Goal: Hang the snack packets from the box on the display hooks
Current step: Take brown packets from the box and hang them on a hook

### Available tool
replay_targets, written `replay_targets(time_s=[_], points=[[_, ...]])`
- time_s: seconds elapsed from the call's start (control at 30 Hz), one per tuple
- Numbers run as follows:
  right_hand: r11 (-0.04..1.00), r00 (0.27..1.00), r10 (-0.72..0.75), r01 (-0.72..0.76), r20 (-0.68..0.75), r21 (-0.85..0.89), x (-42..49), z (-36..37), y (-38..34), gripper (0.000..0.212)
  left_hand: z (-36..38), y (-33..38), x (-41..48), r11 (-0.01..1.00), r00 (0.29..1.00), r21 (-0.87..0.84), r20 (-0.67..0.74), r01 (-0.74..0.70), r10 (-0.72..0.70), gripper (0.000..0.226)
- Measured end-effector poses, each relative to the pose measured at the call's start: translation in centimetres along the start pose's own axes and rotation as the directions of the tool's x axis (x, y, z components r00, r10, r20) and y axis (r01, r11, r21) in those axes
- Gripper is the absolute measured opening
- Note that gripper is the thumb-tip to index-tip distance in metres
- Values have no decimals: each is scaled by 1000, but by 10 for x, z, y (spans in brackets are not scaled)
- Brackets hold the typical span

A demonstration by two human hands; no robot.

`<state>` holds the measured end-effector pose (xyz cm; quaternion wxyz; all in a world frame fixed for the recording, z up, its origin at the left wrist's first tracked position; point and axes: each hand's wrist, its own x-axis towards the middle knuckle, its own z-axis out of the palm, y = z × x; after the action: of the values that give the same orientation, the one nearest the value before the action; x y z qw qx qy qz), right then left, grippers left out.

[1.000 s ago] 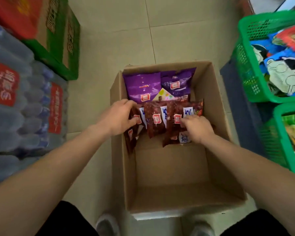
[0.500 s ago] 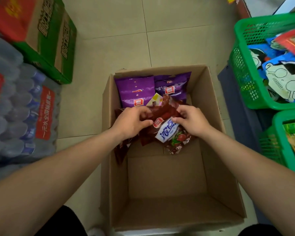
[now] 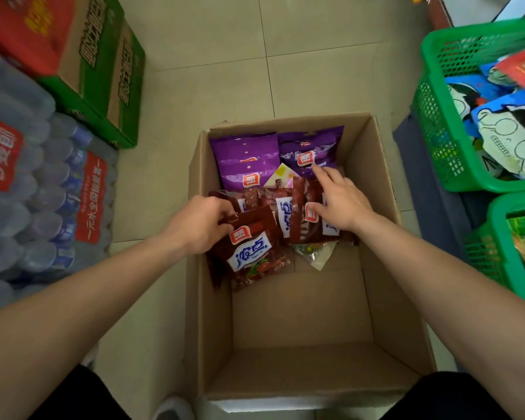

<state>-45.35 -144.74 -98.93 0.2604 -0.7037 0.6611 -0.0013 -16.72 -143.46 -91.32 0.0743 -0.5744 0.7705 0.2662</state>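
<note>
I saw the dark red packet (image 3: 252, 253) in the cardboard box (image 3: 300, 313), its top corner pinched by the left hand's (image 3: 200, 225) curled fingers. Toward one o'clock, the right hand (image 3: 343, 201) lay with fingers spread on the other red packets (image 3: 285, 213). Purple packets (image 3: 246, 159) filled the box's twelve o'clock end, and green baskets (image 3: 431, 116) stood at three o'clock.

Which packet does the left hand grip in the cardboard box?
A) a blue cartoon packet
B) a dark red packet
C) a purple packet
B: the left hand curls its fingers round the top edge of a dark red packet; the purple packets lie farther back, untouched by it.
</note>
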Motion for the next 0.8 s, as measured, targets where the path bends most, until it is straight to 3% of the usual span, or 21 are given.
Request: replay_targets(time_s=[0.17, 0.27, 0.33, 0.43, 0.57, 0.7, 0.8], points=[[987, 1000, -8, 6, -7, -160, -1, -4, 0, 65, 0, -2, -1, 995, 996, -79, -61, 65, -70, 6], [985, 997, -79, 75, -17, -158, -9, -7, 2, 54, 2, 0, 3, 994, 985, -44, -137, 95, -100, 6], [992, 993, -110, 112, 40, -64, -14, -16, 5, 43, 3, 2, 7, 993, 978, -46, -176, 105, -112, 7], [960, 977, -169, 133, 131, 245, -20, -28, -1, 21, 1, 4, 14, 985, 977, -129, -165, 113, -133, 5], [884, 989, -149, 137, -9, 447, -25, -19, -37, 21, -7, 8, 17, 920, 997, -388, -33, 55, -74, 21], [916, 994, -86, 106, -69, 388, -22, -10, -69, 20, -10, 6, 13, 864, 998, -503, 56, 11, 20, 22], [932, 994, -54, 83, -90, 353, -21, -9, -76, 24, -8, -1, 10, 824, 997, -566, 72, 38, 4, 22]])
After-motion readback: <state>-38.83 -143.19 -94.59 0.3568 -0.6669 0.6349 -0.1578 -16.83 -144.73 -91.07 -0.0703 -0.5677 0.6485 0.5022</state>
